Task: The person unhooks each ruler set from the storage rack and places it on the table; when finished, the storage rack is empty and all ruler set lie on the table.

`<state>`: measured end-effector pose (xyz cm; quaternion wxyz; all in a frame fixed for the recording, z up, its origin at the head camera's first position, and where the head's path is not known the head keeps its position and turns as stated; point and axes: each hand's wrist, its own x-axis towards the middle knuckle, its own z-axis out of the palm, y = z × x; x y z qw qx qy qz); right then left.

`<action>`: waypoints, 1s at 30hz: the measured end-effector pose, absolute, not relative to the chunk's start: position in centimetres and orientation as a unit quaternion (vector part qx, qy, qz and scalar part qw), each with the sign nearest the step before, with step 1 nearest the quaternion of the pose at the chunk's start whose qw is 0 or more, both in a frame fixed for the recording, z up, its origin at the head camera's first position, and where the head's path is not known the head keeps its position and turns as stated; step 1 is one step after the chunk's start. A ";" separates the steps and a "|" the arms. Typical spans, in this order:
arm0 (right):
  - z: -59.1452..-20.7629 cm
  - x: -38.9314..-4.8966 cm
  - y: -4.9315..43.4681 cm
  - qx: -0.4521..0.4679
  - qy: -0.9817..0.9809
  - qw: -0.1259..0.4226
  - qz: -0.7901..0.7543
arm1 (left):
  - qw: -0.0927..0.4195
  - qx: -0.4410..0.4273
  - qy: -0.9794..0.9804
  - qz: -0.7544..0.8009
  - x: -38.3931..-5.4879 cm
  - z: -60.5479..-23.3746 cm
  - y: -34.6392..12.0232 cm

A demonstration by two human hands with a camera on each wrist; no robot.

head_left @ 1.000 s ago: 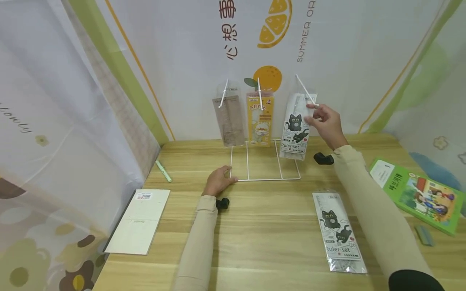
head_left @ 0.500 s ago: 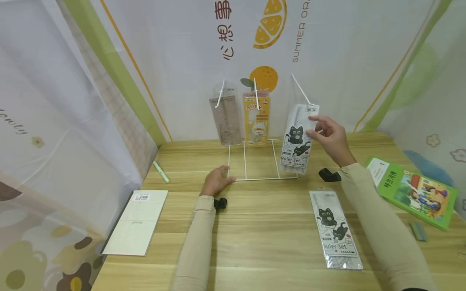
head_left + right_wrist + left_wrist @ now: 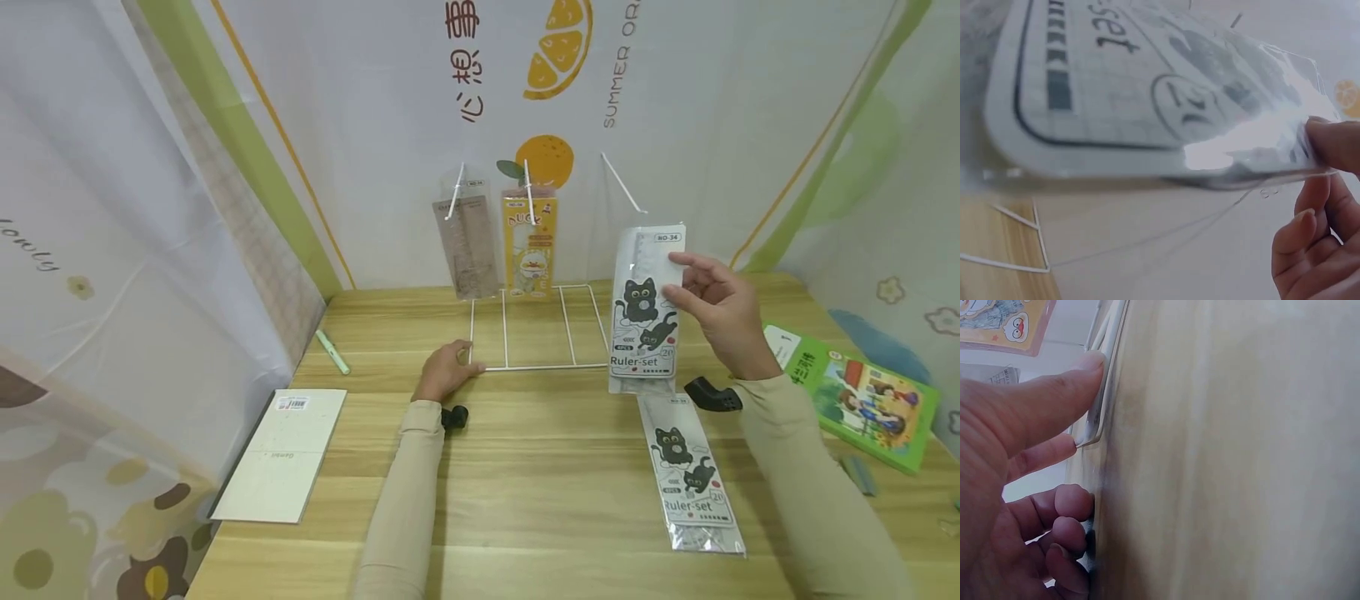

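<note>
In the head view my right hand (image 3: 712, 312) pinches a clear-bagged ruler set (image 3: 645, 321), printed with black cats, by its right edge. The bag hangs upright just below the tip of the bare right hook (image 3: 622, 182). Up close in the right wrist view, the thumb lies on the shiny ruler set (image 3: 1116, 94). My left hand (image 3: 447, 371) holds the front left corner of the white wire rack (image 3: 543, 367), thumb on the front wire (image 3: 1107, 381). A brown ruler packet (image 3: 471, 250) and a yellow duck packet (image 3: 530, 246) hang from the other hooks.
A second cat ruler set (image 3: 686, 467) lies on the wooden table, partly overlapped by the held one. Further right are a green picture book (image 3: 873, 400) and a small grey-green block (image 3: 857, 475). A notebook (image 3: 285, 458) and a green pen (image 3: 332, 352) lie left.
The right hand has slid the held ruler set forward off the right hook and brought it down and to the right. The left hand stays on the rack's corner.
</note>
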<state>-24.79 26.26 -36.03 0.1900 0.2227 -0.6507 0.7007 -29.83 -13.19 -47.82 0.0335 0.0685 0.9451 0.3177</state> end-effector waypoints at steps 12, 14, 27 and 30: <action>-38.0 -20.6 25.5 0.172 -0.704 0.083 0.684 | 0.039 0.065 0.944 0.322 -29.8 -47.8 -13.2; -39.3 -20.1 25.1 0.142 -0.749 0.050 0.645 | 0.038 0.066 0.944 0.321 -29.8 -47.8 -13.2; -45.0 -18.8 23.0 0.035 -0.841 -0.109 0.529 | 0.039 0.068 0.947 0.313 -30.0 -47.7 -13.1; -45.3 -18.5 23.0 0.018 -0.853 -0.107 0.511 | 0.042 0.066 0.946 0.316 -30.0 -47.7 -13.1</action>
